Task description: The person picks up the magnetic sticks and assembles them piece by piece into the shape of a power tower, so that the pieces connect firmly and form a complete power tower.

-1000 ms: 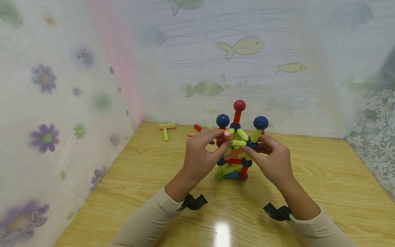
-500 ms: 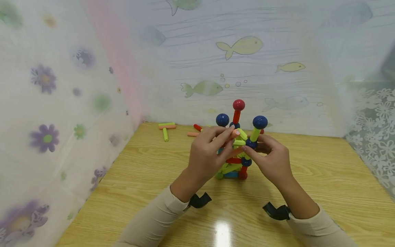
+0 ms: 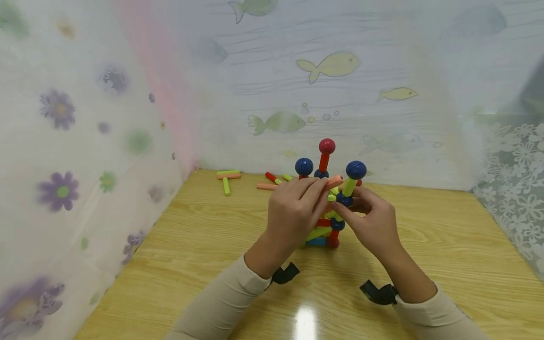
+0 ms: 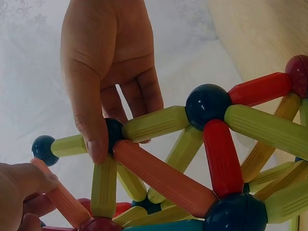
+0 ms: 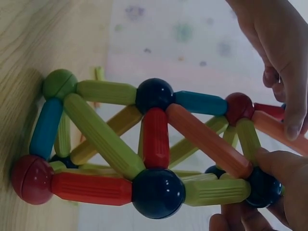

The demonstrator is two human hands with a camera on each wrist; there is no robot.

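A tower of magnetic sticks and balls (image 3: pixel 333 243) stands on the table, blue and red balls topping it. My left hand (image 3: pixel 293 208) pinches an orange magnetic stick (image 3: pixel 335 181) near the top. In the left wrist view this stick (image 4: pixel 65 204) slants from a red ball (image 4: pixel 98 225) towards the blue ball (image 4: pixel 43 148) on a green stick, its free end close beneath that ball. My right hand (image 3: pixel 375 221) grips a lower blue ball (image 5: pixel 264 188) at the tower's right side, thumb on one side and fingers on the other. The left hand hides much of the tower's left side in the head view.
Loose sticks lie at the table's back edge: an orange one (image 3: pixel 266 187), a red one (image 3: pixel 271 177) and a T-shaped group (image 3: pixel 226 186) of green and orange. Patterned curtains (image 3: pixel 238 85) hang behind and at the left.
My left hand has moved right across the tower with the orange stick, whose visible end swung from facing the camera to pointing right. The right hand stays on the blue ball.
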